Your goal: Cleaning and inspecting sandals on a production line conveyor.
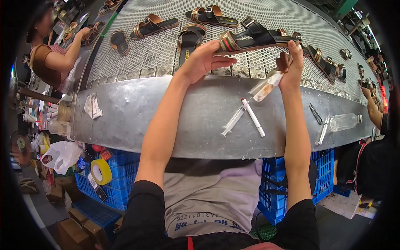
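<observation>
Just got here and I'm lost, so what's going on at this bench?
The person's left hand and right hand hold a black sandal over a pale mesh surface where other sandals lie. The right hand also holds a brown object, partly hidden. On the metal ledge lie a syringe, a white pen and a clear bottle.

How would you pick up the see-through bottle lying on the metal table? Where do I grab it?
Probably around its round middle, coming from above: the bottle lies on its side on the table, so its upper side is free, while a syringe lies close by its left end.
</observation>
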A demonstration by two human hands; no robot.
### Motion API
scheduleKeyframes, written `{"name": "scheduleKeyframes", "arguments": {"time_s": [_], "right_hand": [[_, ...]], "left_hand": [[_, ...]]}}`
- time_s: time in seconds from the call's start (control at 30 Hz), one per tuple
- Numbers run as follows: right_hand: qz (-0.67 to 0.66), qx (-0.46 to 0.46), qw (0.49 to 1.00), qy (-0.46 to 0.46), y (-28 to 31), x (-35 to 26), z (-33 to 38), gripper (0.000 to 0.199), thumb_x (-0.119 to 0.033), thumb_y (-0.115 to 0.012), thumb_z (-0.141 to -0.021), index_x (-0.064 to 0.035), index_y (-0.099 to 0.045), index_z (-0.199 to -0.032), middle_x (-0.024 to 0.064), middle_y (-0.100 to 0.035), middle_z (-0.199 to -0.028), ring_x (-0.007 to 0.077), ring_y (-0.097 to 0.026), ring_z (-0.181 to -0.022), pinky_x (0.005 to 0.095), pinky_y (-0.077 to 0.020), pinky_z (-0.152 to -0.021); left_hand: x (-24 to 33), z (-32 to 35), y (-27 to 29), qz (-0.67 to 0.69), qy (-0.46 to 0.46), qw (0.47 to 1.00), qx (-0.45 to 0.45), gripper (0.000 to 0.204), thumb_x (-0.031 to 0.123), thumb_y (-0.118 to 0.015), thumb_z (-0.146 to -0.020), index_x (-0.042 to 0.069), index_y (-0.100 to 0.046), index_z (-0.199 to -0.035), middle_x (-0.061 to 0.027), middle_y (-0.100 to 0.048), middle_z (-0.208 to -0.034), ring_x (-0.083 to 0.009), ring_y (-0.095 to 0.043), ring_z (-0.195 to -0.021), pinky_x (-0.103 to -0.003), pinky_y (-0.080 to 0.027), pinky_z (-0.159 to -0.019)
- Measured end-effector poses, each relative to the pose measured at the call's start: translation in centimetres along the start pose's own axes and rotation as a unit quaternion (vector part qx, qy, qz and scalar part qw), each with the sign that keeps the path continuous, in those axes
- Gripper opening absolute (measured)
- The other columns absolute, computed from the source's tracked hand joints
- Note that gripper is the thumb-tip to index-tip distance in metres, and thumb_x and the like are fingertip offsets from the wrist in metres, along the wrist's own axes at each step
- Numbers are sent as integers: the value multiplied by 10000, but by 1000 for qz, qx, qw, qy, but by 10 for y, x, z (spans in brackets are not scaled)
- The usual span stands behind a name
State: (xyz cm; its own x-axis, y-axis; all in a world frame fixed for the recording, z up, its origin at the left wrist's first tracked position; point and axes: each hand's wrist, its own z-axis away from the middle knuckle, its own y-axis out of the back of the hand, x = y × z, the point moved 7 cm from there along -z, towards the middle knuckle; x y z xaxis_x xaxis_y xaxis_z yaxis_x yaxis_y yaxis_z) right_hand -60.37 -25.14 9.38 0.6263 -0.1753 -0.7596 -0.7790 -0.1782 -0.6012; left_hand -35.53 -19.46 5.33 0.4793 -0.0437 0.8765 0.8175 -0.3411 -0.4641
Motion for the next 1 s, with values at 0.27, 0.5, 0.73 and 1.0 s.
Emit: {"name": "scheduleKeyframes", "arguments": {"time_s": [0.27,0.5,0.73,1.0], "right_hand": [[6,-5,999,-32,6,25,2,394,-229,-821,-913,-151,-459,-1048,-63,-493,-767,26,-333,-428,206,-248,-368],[31,-68,996,-53,-11,38,12,475,-49,-826,-863,-109,-483,-1185,-43,-579,-809,2,-364,-454,181,-280,-378],[56,-85,990,-93,4,52,8,560,198,-708,-750,-106,-516,-1180,23,-660,-952,40,-512,-546,191,-320,-402],[56,-114,989,-72,0,52,10,523,185,-729,-754,-108,-520,-1134,16,-662,-941,40,-533,-568,188,-344,-413]], "left_hand": [[9,2,20,105,-83,988,72,534,322,-672,-1005,-6,-520,-1397,-182,-651,-1317,-316,-643,-1251,-421,-517,-1128],[10,6,55,167,-140,964,153,328,263,-596,-1060,15,-585,-1275,-135,-681,-1254,-264,-663,-1185,-443,-538,-1091],[4,8,65,248,-137,946,161,307,223,-494,-1038,36,-632,-1239,-112,-676,-1238,-281,-616,-1219,-513,-458,-1122],[2,7,78,308,-169,932,87,298,52,-499,-812,50,-644,-1072,-183,-677,-1246,-402,-552,-1333,-545,-416,-1153]]}}
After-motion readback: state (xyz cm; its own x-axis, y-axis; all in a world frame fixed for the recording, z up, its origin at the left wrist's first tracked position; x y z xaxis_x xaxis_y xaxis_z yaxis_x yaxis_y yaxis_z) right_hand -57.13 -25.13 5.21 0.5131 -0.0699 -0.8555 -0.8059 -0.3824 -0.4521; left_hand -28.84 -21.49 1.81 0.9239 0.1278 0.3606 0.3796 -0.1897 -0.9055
